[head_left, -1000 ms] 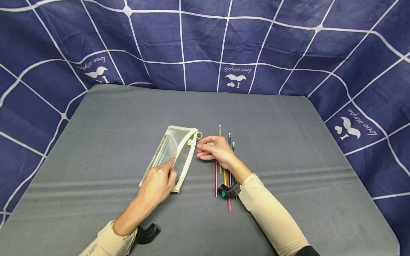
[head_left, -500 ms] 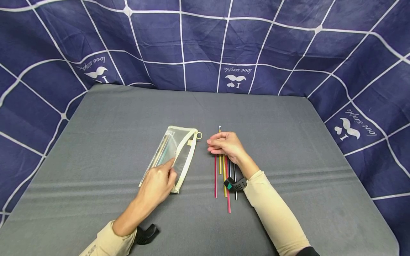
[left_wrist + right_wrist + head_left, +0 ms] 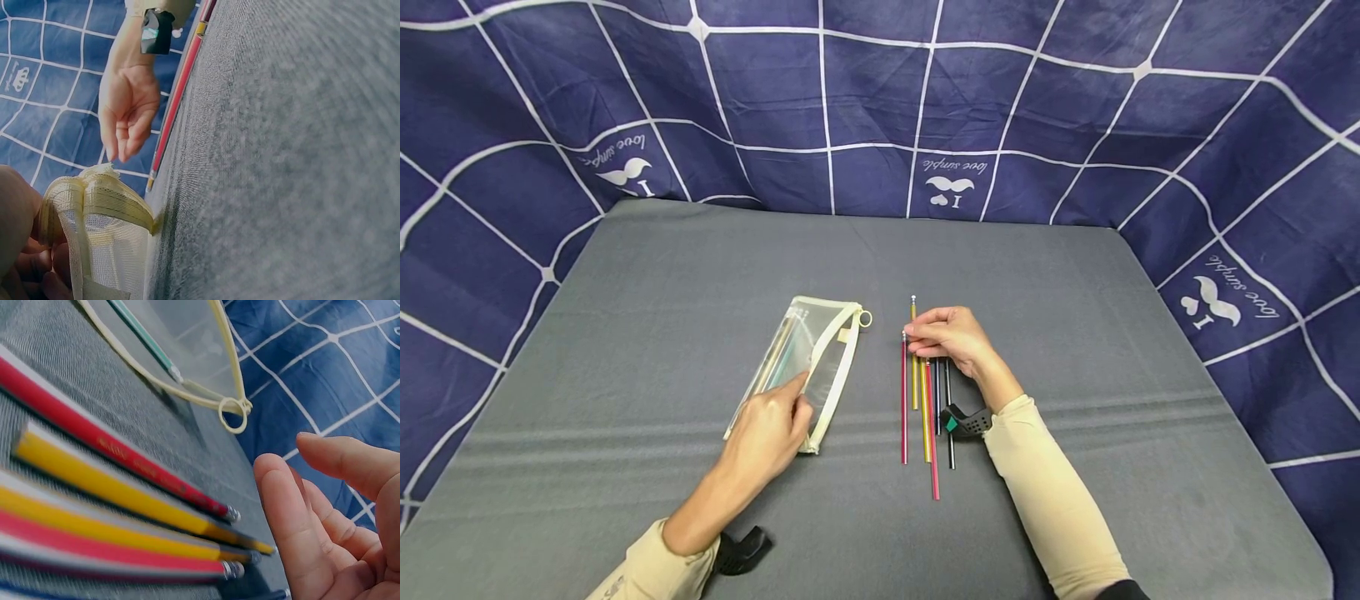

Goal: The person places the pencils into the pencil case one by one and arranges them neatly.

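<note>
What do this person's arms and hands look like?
The left hand and right hand are bare. The left sleeve and right sleeve are cream, the left with faint lettering. A black left wrist device and a black right wrist device are worn; the right one has small holes and a green patch.

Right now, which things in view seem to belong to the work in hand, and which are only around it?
Seem to belong:
pouch, held in left grip
slim items inside it
loose pencils beside it, near the right grip

Only around:
grey cloth
blue curtain
black wrist devices, worn, not lying about
</note>
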Demonstrator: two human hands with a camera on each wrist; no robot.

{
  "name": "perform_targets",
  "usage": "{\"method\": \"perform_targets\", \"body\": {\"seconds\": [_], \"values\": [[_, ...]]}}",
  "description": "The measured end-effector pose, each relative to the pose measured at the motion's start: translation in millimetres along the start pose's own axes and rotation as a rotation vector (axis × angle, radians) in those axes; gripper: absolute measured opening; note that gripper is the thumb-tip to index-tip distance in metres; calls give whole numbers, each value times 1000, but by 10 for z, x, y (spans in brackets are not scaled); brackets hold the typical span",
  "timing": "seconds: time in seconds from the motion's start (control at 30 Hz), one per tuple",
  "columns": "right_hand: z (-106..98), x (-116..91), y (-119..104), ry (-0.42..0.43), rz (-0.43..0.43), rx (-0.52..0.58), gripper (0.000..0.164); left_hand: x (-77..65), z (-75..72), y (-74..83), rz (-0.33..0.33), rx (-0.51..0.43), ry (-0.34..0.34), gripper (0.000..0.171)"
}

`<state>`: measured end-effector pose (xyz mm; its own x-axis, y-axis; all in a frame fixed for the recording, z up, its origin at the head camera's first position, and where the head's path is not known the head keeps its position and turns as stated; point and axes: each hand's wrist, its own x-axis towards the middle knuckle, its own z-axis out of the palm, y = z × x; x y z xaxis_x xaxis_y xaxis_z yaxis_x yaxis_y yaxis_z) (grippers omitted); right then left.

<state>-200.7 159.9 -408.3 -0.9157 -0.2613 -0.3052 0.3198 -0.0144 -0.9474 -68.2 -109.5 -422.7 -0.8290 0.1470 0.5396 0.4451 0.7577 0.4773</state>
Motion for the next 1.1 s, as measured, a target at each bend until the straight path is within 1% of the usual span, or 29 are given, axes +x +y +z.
{"method": "perform_targets", "body": {"seconds": [0.13,0.4,0.6,0.83,1.0,1.1], "values": [[-83,-22,-19,13,6,-38,15,0,-2,5,2,-2,0,35],[-272,-53,-24,52,14,-78,20,-3,-5,2,0,-3,1,35],[-391,-87,25,62,39,-81,14,-8,-4,-10,5,-3,9,35],[-495,-136,34,85,30,-113,13,-8,-4,-9,6,-10,8,35],[-551,-138,45,91,67,-190,12,-7,-1,-9,12,-11,8,35],[-559,-141,53,86,99,-255,15,-7,-1,-8,13,-9,7,35]]}}
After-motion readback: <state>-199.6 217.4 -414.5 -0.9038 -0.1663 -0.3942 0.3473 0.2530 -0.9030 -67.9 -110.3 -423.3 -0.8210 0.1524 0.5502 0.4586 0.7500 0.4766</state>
